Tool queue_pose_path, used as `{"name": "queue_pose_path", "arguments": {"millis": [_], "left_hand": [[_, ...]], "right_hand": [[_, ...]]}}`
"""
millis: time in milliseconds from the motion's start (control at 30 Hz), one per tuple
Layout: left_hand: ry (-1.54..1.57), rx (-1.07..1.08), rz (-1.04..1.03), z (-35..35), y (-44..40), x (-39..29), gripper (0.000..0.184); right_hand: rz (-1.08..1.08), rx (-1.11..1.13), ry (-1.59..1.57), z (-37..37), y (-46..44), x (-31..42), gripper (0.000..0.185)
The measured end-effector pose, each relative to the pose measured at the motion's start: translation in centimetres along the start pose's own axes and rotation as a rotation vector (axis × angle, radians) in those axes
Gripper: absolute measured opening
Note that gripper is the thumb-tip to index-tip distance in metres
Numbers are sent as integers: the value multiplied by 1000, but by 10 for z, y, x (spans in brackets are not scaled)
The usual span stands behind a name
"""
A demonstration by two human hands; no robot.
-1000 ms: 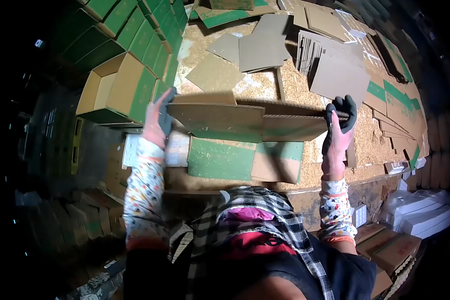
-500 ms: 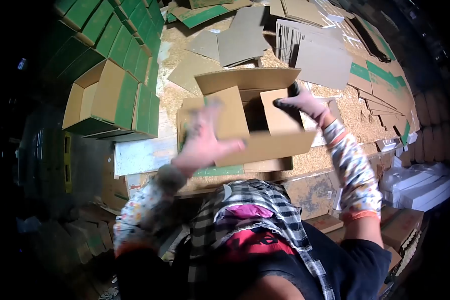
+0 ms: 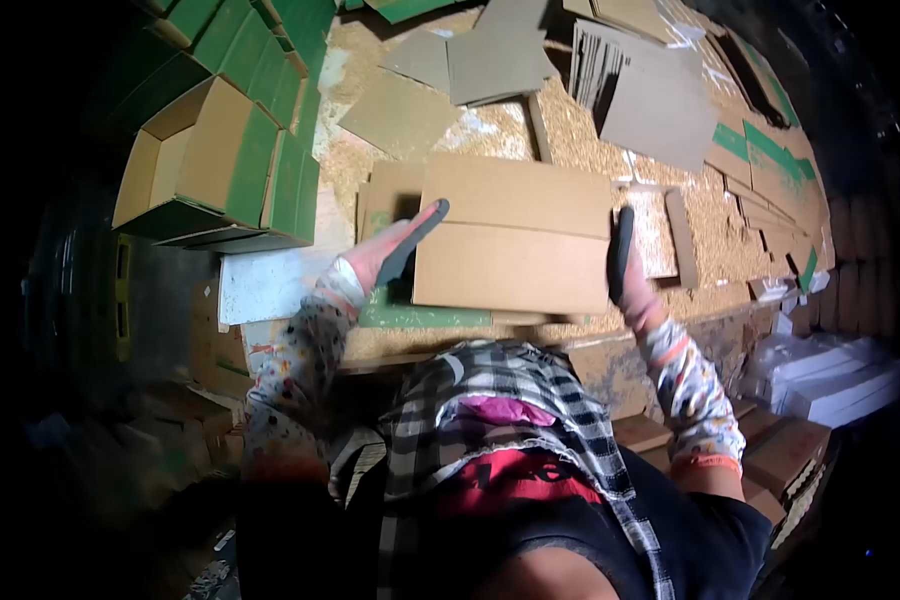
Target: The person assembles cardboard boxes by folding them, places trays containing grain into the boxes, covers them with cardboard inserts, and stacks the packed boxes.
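A brown cardboard box [image 3: 515, 265] sits in front of me with its two long top flaps folded down, meeting along a seam. My left hand [image 3: 395, 250], in a pink glove with dark fingers, presses against the box's left side, its thumb near the top edge. On the opposite side my right hand [image 3: 630, 265], gloved alike, lies along the right wall with its fingers pointing away from me. The box is gripped between the two hands. Beneath it and to its left shows flat green-printed cardboard [image 3: 395, 315].
Green-and-brown boxes [image 3: 245, 165] are stacked at the left, the nearest open. Grey cardboard sheets [image 3: 660, 115] and flattened green-marked pieces [image 3: 770, 180] lie across the worn table [image 3: 570, 140]. White wrapped packs [image 3: 830, 375] are at the lower right.
The box's long flaps, raised before, are now folded down over the opening. Both hands have moved from above the flaps to the box's left and right sides.
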State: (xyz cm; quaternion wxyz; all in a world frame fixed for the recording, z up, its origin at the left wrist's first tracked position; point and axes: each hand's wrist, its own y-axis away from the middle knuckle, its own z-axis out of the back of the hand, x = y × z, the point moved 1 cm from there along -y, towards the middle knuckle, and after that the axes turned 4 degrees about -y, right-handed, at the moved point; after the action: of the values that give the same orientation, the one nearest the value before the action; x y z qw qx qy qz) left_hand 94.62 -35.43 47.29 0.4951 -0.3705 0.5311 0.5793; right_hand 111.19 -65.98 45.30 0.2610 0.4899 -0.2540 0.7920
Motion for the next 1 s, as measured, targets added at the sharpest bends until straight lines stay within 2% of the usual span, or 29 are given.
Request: {"name": "queue_pose_path", "arguments": {"millis": [67,100,133,167,200,233,267,300,333,367,400,433,500,533,567,600,633,667,700,767,800,900,967,1000], "left_hand": [[-90,-136,238,-9,0,-12,53],[-121,-198,359,-14,0,-18,55],[-374,-306,66,-23,12,-9,68],[-595,-266,-12,-21,21,25,69],[-830,-246,-99,-19,30,59,70],[-1048,-248,-193,-18,39,92,71],[-1276,-265,-191,-3,45,108,64],[-1510,-281,-199,8,43,110,57],[-1164,-555,-159,14,38,89,53],[-789,-784,-114,18,32,59,49],[-317,-901,-155,24,17,22,52],[178,-975,-173,22,-3,-7,55],[-551,-696,-34,29,-32,-21,62],[-841,-716,129,21,-44,-14,62],[-963,-796,219,21,-50,0,60],[-898,-769,169,23,-52,-8,57],[-877,-755,134,29,-51,-3,56],[-904,-775,160,28,-50,-1,54],[-912,-804,196,19,-51,-9,53],[-966,-788,216,17,-57,-10,54],[-996,-779,210,20,-60,-8,55],[-1113,-772,276,22,-74,-6,60],[-1195,-749,290,24,-74,-10,63],[-1197,-747,310,25,-74,-10,63]], "right_hand": [[-23,1,29,10,3,-14,78],[-192,18,-443,21,-9,-4,82],[-371,-48,-909,33,-20,7,86],[-523,-124,-1472,46,-30,28,87],[-380,79,-1494,52,-38,34,81],[-430,159,-1502,58,-48,-1,76],[-304,210,-858,48,-47,-9,73],[-283,203,-515,32,-50,-13,70],[-274,200,-172,16,-54,-18,69],[-363,211,-195,4,-55,-17,68],[-452,219,-216,-9,-55,-16,68],[-445,221,-299,-11,-48,-12,69],[-355,188,-470,-10,-28,-11,72],[-262,39,-429,-7,-14,-41,72],[-333,-197,-396,13,0,-46,74],[-388,-554,-277,25,18,-87,76],[-551,-845,-108,60,28,-83,79],[-562,-1107,92,88,61,-133,78],[-660,-1382,117,112,95,-181,78],[-469,-1563,-291,168,141,-241,76],[-460,-1386,-192,181,154,-258,73],[-589,-1278,-392,224,123,-274,57],[-676,-1373,-515,213,114,-243,48],[-549,-1124,70,206,133,-247,57]]}}
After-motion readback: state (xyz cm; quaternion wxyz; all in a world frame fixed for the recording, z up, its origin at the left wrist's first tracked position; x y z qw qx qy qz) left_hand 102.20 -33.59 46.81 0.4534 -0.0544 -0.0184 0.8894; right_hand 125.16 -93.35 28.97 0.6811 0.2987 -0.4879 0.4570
